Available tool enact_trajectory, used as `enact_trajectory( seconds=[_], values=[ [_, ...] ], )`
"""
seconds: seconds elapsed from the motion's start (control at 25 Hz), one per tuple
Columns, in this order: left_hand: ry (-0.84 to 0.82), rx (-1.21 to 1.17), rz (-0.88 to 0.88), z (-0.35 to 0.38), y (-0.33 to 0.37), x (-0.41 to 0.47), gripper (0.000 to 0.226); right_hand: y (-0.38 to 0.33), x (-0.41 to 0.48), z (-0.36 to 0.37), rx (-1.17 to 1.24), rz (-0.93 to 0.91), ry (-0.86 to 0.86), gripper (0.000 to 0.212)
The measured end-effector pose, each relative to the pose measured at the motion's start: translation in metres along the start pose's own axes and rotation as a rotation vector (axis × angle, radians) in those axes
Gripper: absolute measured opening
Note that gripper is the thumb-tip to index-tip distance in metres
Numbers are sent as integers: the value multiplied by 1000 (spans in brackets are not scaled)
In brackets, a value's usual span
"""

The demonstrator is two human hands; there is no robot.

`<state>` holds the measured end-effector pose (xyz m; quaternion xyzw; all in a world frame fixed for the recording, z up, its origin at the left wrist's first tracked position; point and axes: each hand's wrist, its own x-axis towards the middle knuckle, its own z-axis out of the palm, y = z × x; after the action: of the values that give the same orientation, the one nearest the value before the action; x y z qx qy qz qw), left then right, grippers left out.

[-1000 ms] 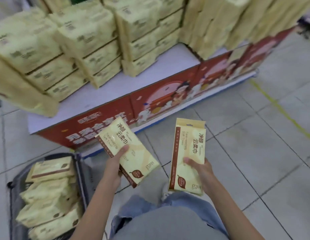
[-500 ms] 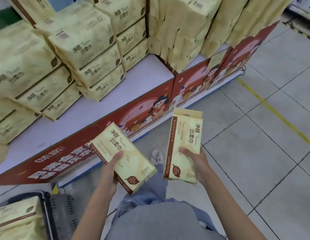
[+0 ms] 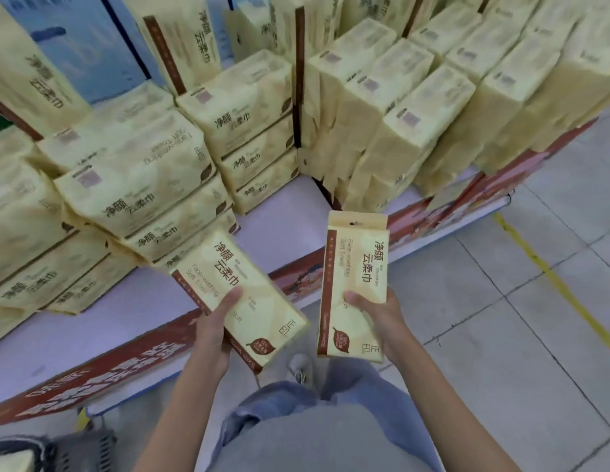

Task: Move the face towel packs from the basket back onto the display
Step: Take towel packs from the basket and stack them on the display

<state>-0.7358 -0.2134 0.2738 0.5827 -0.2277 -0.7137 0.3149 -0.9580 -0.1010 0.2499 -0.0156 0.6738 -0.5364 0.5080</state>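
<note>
Left hand (image 3: pixel 211 332): grips a towel pack, thumb across the front, fingers underneath.
Left pack (image 3: pixel 259 301): tilted, its lower half in the grip, its top end reaching over the display edge.
Right hand (image 3: pixel 382 321): holds a second pack, thumb pressed on the front.
Right pack (image 3: pixel 354 267): nearly upright, gripped low on its right side, hanger tab on top.
Display (image 3: pixel 283 212): stacked packs (image 3: pixel 143 185) stand behind both held ones.
Basket (image 3: pixel 85 447): on the floor, lower left.

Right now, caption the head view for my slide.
Left hand holds a tilted face towel pack, right hand an upright pack, at the stacked display; basket lower left.
</note>
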Motion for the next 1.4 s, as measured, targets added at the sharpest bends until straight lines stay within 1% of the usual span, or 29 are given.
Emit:
enact_trajectory(
  seconds=[0.08,0.16,0.24,0.32,0.4,0.56,0.6,0.68,0.8,0.88,1.0,1.16,1.24,1.32,1.4],
  values=[
    [52,-64,22,9,4,3,40,-25,24,6,-92,-24,-64,71],
    [101,-146,57,17,1,5,28,-51,47,14,-200,-62,-170,77],
    [173,-242,76,27,-4,4,20,-81,69,29,-355,-121,-295,79],
    [251,-326,85,37,-10,3,18,-109,92,46,-564,-224,-399,85],
    [313,-391,109,46,-16,3,19,-133,114,63,-829,-405,-468,89],
    [383,-461,131,57,-32,-4,18,-155,154,88,-1421,-867,-554,100],
    [400,-473,126,58,-37,-7,18,-157,164,94,-1543,-951,-591,102],
    [429,-478,111,60,-42,-9,20,-156,182,109,-1684,-1093,-638,102],
    [473,-442,81,60,-46,-2,19,-149,207,132,-1773,-1241,-624,98],
    [499,-439,64,63,-46,4,17,-142,219,143,-1803,-1287,-586,97],
    [487,-441,38,68,-43,15,22,-135,238,152,-1837,-1300,-550,97],
    [452,-445,35,76,-40,28,16,-132,257,154,-1827,-1264,-532,99],
    [440,-449,38,78,-38,33,17,-128,263,153,-1796,-1282,-513,99],
    [439,-440,35,79,-37,37,23,-121,266,148,-1745,-1321,-447,98],
    [445,-444,30,78,-39,41,25,-113,269,140,-1687,-1357,-320,98]
  ],
)
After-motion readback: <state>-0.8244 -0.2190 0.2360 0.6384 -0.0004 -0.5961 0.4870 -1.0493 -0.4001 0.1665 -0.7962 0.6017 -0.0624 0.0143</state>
